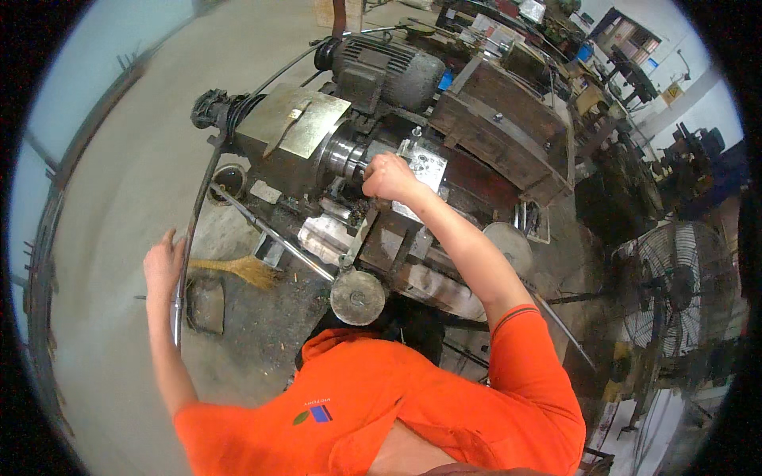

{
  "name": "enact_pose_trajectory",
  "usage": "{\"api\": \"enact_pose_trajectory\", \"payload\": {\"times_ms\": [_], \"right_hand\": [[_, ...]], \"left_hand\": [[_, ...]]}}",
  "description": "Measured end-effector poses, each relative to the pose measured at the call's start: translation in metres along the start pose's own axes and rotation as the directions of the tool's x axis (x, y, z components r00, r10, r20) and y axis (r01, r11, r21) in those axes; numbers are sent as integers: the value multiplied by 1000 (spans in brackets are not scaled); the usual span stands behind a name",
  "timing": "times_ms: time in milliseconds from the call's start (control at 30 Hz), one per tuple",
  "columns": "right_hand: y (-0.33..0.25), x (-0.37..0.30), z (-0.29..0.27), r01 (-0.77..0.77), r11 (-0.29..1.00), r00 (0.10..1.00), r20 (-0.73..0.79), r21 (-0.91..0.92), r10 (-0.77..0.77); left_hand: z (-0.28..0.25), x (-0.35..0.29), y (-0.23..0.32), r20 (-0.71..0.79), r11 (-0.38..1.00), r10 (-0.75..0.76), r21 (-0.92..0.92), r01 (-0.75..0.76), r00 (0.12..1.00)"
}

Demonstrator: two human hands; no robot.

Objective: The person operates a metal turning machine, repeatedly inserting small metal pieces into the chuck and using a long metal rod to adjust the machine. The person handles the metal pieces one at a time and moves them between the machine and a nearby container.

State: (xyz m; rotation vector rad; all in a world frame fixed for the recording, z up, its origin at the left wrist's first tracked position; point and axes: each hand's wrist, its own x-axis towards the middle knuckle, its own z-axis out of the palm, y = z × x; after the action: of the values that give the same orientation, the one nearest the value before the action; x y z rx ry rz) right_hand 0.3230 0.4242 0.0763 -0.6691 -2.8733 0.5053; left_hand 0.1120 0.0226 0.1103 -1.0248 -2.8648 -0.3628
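My right hand (386, 176) is closed in a fist right beside the shiny metal chuck (344, 158) of a lathe. What its fingers hold is hidden under the hand. A bright metal block (429, 168) sits just right of that hand. My left hand (163, 260) is out at the left, next to a long dark lever rod (189, 238); its fingers look partly stretched, and I cannot tell whether they touch the rod. On the lathe's headstock lies a flat metal plate (274, 107), with a wooden-handled brush (287, 127) on it.
A ribbed motor (389, 71) stands behind the headstock. Near me is a round handwheel (357, 297), with a slanting metal bar (274, 234) left of it. A straw broom (246, 270) and a bucket (230, 181) are at the left. A large fan (671, 285) stands at right.
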Motion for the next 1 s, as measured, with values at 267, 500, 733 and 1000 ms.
{"api": "enact_pose_trajectory", "payload": {"times_ms": [267,500,733,1000], "right_hand": [[-18,1,-12,64,993,995,72,98,-72],[-22,9,-9,64,995,997,49,73,-67],[-19,8,-11,92,995,994,64,32,-94],[-13,-6,-13,135,989,988,-87,68,-129]], "left_hand": [[69,-38,-70,88,987,-115,-106,124,989],[77,-14,-65,110,978,-204,56,199,973],[67,54,-188,-49,870,-29,490,50,998],[79,92,-205,-1,881,-134,458,119,991]]}}
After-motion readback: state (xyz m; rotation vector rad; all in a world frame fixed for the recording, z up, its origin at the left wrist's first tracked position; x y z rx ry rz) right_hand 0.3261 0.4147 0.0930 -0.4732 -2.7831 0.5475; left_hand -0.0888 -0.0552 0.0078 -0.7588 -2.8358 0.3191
